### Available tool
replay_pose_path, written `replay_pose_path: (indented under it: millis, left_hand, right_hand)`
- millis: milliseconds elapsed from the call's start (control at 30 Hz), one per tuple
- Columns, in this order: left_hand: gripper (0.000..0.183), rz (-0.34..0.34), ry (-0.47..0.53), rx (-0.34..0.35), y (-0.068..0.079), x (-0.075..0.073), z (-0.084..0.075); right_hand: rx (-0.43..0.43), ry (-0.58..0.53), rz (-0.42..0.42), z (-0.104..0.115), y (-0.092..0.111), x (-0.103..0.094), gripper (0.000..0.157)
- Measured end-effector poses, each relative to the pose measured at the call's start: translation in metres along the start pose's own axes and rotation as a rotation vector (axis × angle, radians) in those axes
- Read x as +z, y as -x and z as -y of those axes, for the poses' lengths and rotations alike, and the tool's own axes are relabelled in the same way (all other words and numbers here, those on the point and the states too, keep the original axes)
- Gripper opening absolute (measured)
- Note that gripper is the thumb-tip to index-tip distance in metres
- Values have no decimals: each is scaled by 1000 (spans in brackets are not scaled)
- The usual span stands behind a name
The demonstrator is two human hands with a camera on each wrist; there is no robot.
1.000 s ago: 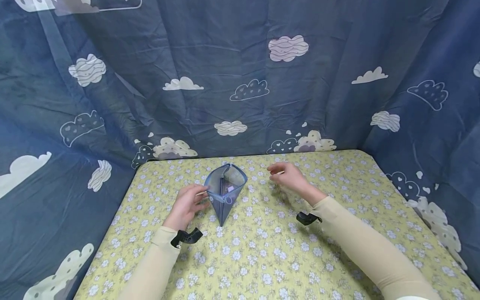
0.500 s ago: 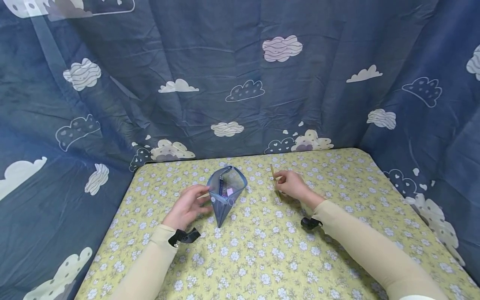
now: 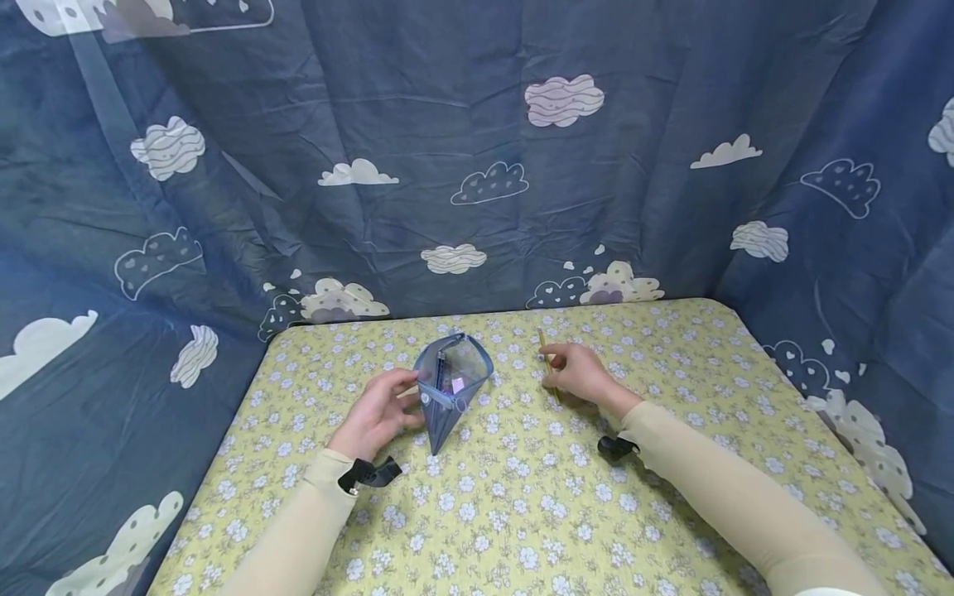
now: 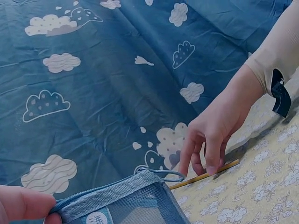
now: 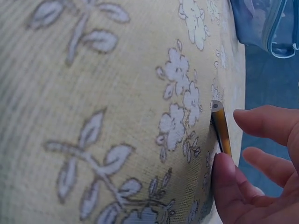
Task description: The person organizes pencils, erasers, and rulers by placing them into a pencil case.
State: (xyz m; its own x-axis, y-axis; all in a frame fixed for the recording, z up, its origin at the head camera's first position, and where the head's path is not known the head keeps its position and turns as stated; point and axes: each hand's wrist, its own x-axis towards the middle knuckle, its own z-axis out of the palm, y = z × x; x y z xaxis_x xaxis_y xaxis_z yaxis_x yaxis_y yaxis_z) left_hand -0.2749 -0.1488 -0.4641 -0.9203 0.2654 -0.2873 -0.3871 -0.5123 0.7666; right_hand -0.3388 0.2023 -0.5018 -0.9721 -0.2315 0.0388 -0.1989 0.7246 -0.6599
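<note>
A blue mesh zip pouch (image 3: 443, 420) stands gaping on the table. My left hand (image 3: 378, 411) pinches its rim at the left corner between thumb and finger, as the left wrist view shows. Inside the pouch are a dark pen-like item (image 3: 440, 372) and a small pinkish-white piece (image 3: 458, 385). To the right, a yellow pencil (image 4: 229, 165) lies on the cloth. Over it is my right hand (image 3: 584, 374), fingers bent and spread apart. In the right wrist view my thumb is right at the pencil's side, while a gap shows between it and the forefinger.
A yellow floral cloth (image 3: 477, 513) covers the table. Dark blue curtains (image 3: 417, 207) with cloud prints hang close behind it and along both sides. A black wrist strap (image 3: 370, 474) sits on the left sleeve, another strap (image 3: 617, 448) on the right.
My right hand has come down around the pencil, which earlier was mostly hidden behind it. The pouch has turned slightly, with my left hand still at its rim.
</note>
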Motion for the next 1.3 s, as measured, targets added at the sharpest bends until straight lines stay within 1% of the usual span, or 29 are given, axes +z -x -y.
replay_pose_path:
  millis: [133, 233, 433, 667, 767, 867, 1067, 1167, 1300]
  left_hand:
    - [9, -3, -17, 14, -1, 0, 2]
    - [8, -8, -10, 12, -2, 1, 2]
    - [10, -28, -23, 19, -1, 3, 2]
    - [11, -48, -38, 35, 2, 5, 4]
    - [11, -53, -72, 57, 2, 6, 4]
    - [13, -62, -104, 76, 3, 8, 5]
    - [18, -109, -177, 108, 2, 10, 6]
    - [18, -118, -206, 118, 1, 13, 7]
    - [18, -117, -227, 123, 0, 15, 8]
  right_hand:
    - [-18, 58, -2, 0, 0, 2, 60]
    - [-29, 91, -2, 1, 0, 3, 60]
    - [-27, 107, 1, 4, -2, 0, 62]
    - [-6, 113, 8, 8, -1, -1, 58]
    - [-3, 111, 0, 10, -1, -1, 56]
    - [6, 118, -1, 10, -1, 0, 51]
    - [7, 139, -2, 11, -5, 0, 43]
    - [13, 130, 6, 11, -5, -2, 41]
    - [37, 66, 48, 12, -4, -7, 39]
